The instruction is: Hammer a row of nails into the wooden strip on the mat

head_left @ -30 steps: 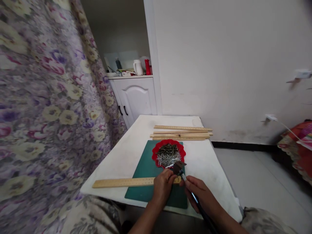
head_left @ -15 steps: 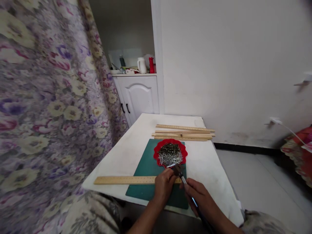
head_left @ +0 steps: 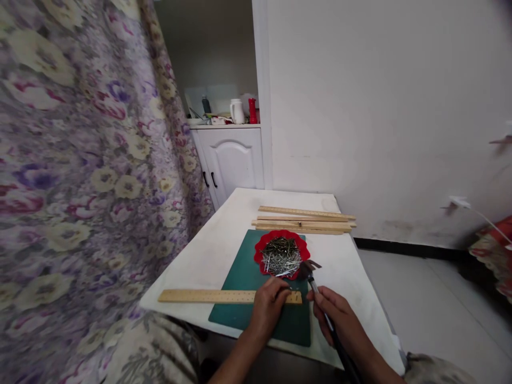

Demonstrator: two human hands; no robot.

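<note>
A flat wooden strip point(head_left: 200, 296) lies across a green cutting mat point(head_left: 236, 312), its right end on the mat. My left hand point(head_left: 267, 306) rests over the strip near that end, thumb and fingers pinched on what looks like a small nail, mostly hidden. Close to the strip's tip, a short dark nail point(head_left: 296, 297) shows on the wood. My right hand point(head_left: 340, 314) grips the handle of a claw hammer point(head_left: 306, 269); its head is raised beside the rim of a red scalloped bowl point(head_left: 258, 255). Many loose nails point(head_left: 282, 256) fill the bowl.
Several wooden strips point(head_left: 304, 225) lie side by side at the back of the white table point(head_left: 188, 266). A floral curtain point(head_left: 100, 186) hangs on the left. Behind stand a white cabinet point(head_left: 232, 160) and a wall point(head_left: 380, 106).
The hammer head has lifted off the strip's end and swung right, with my right hand moving right. My left hand stays on the strip. The view has shifted slightly.
</note>
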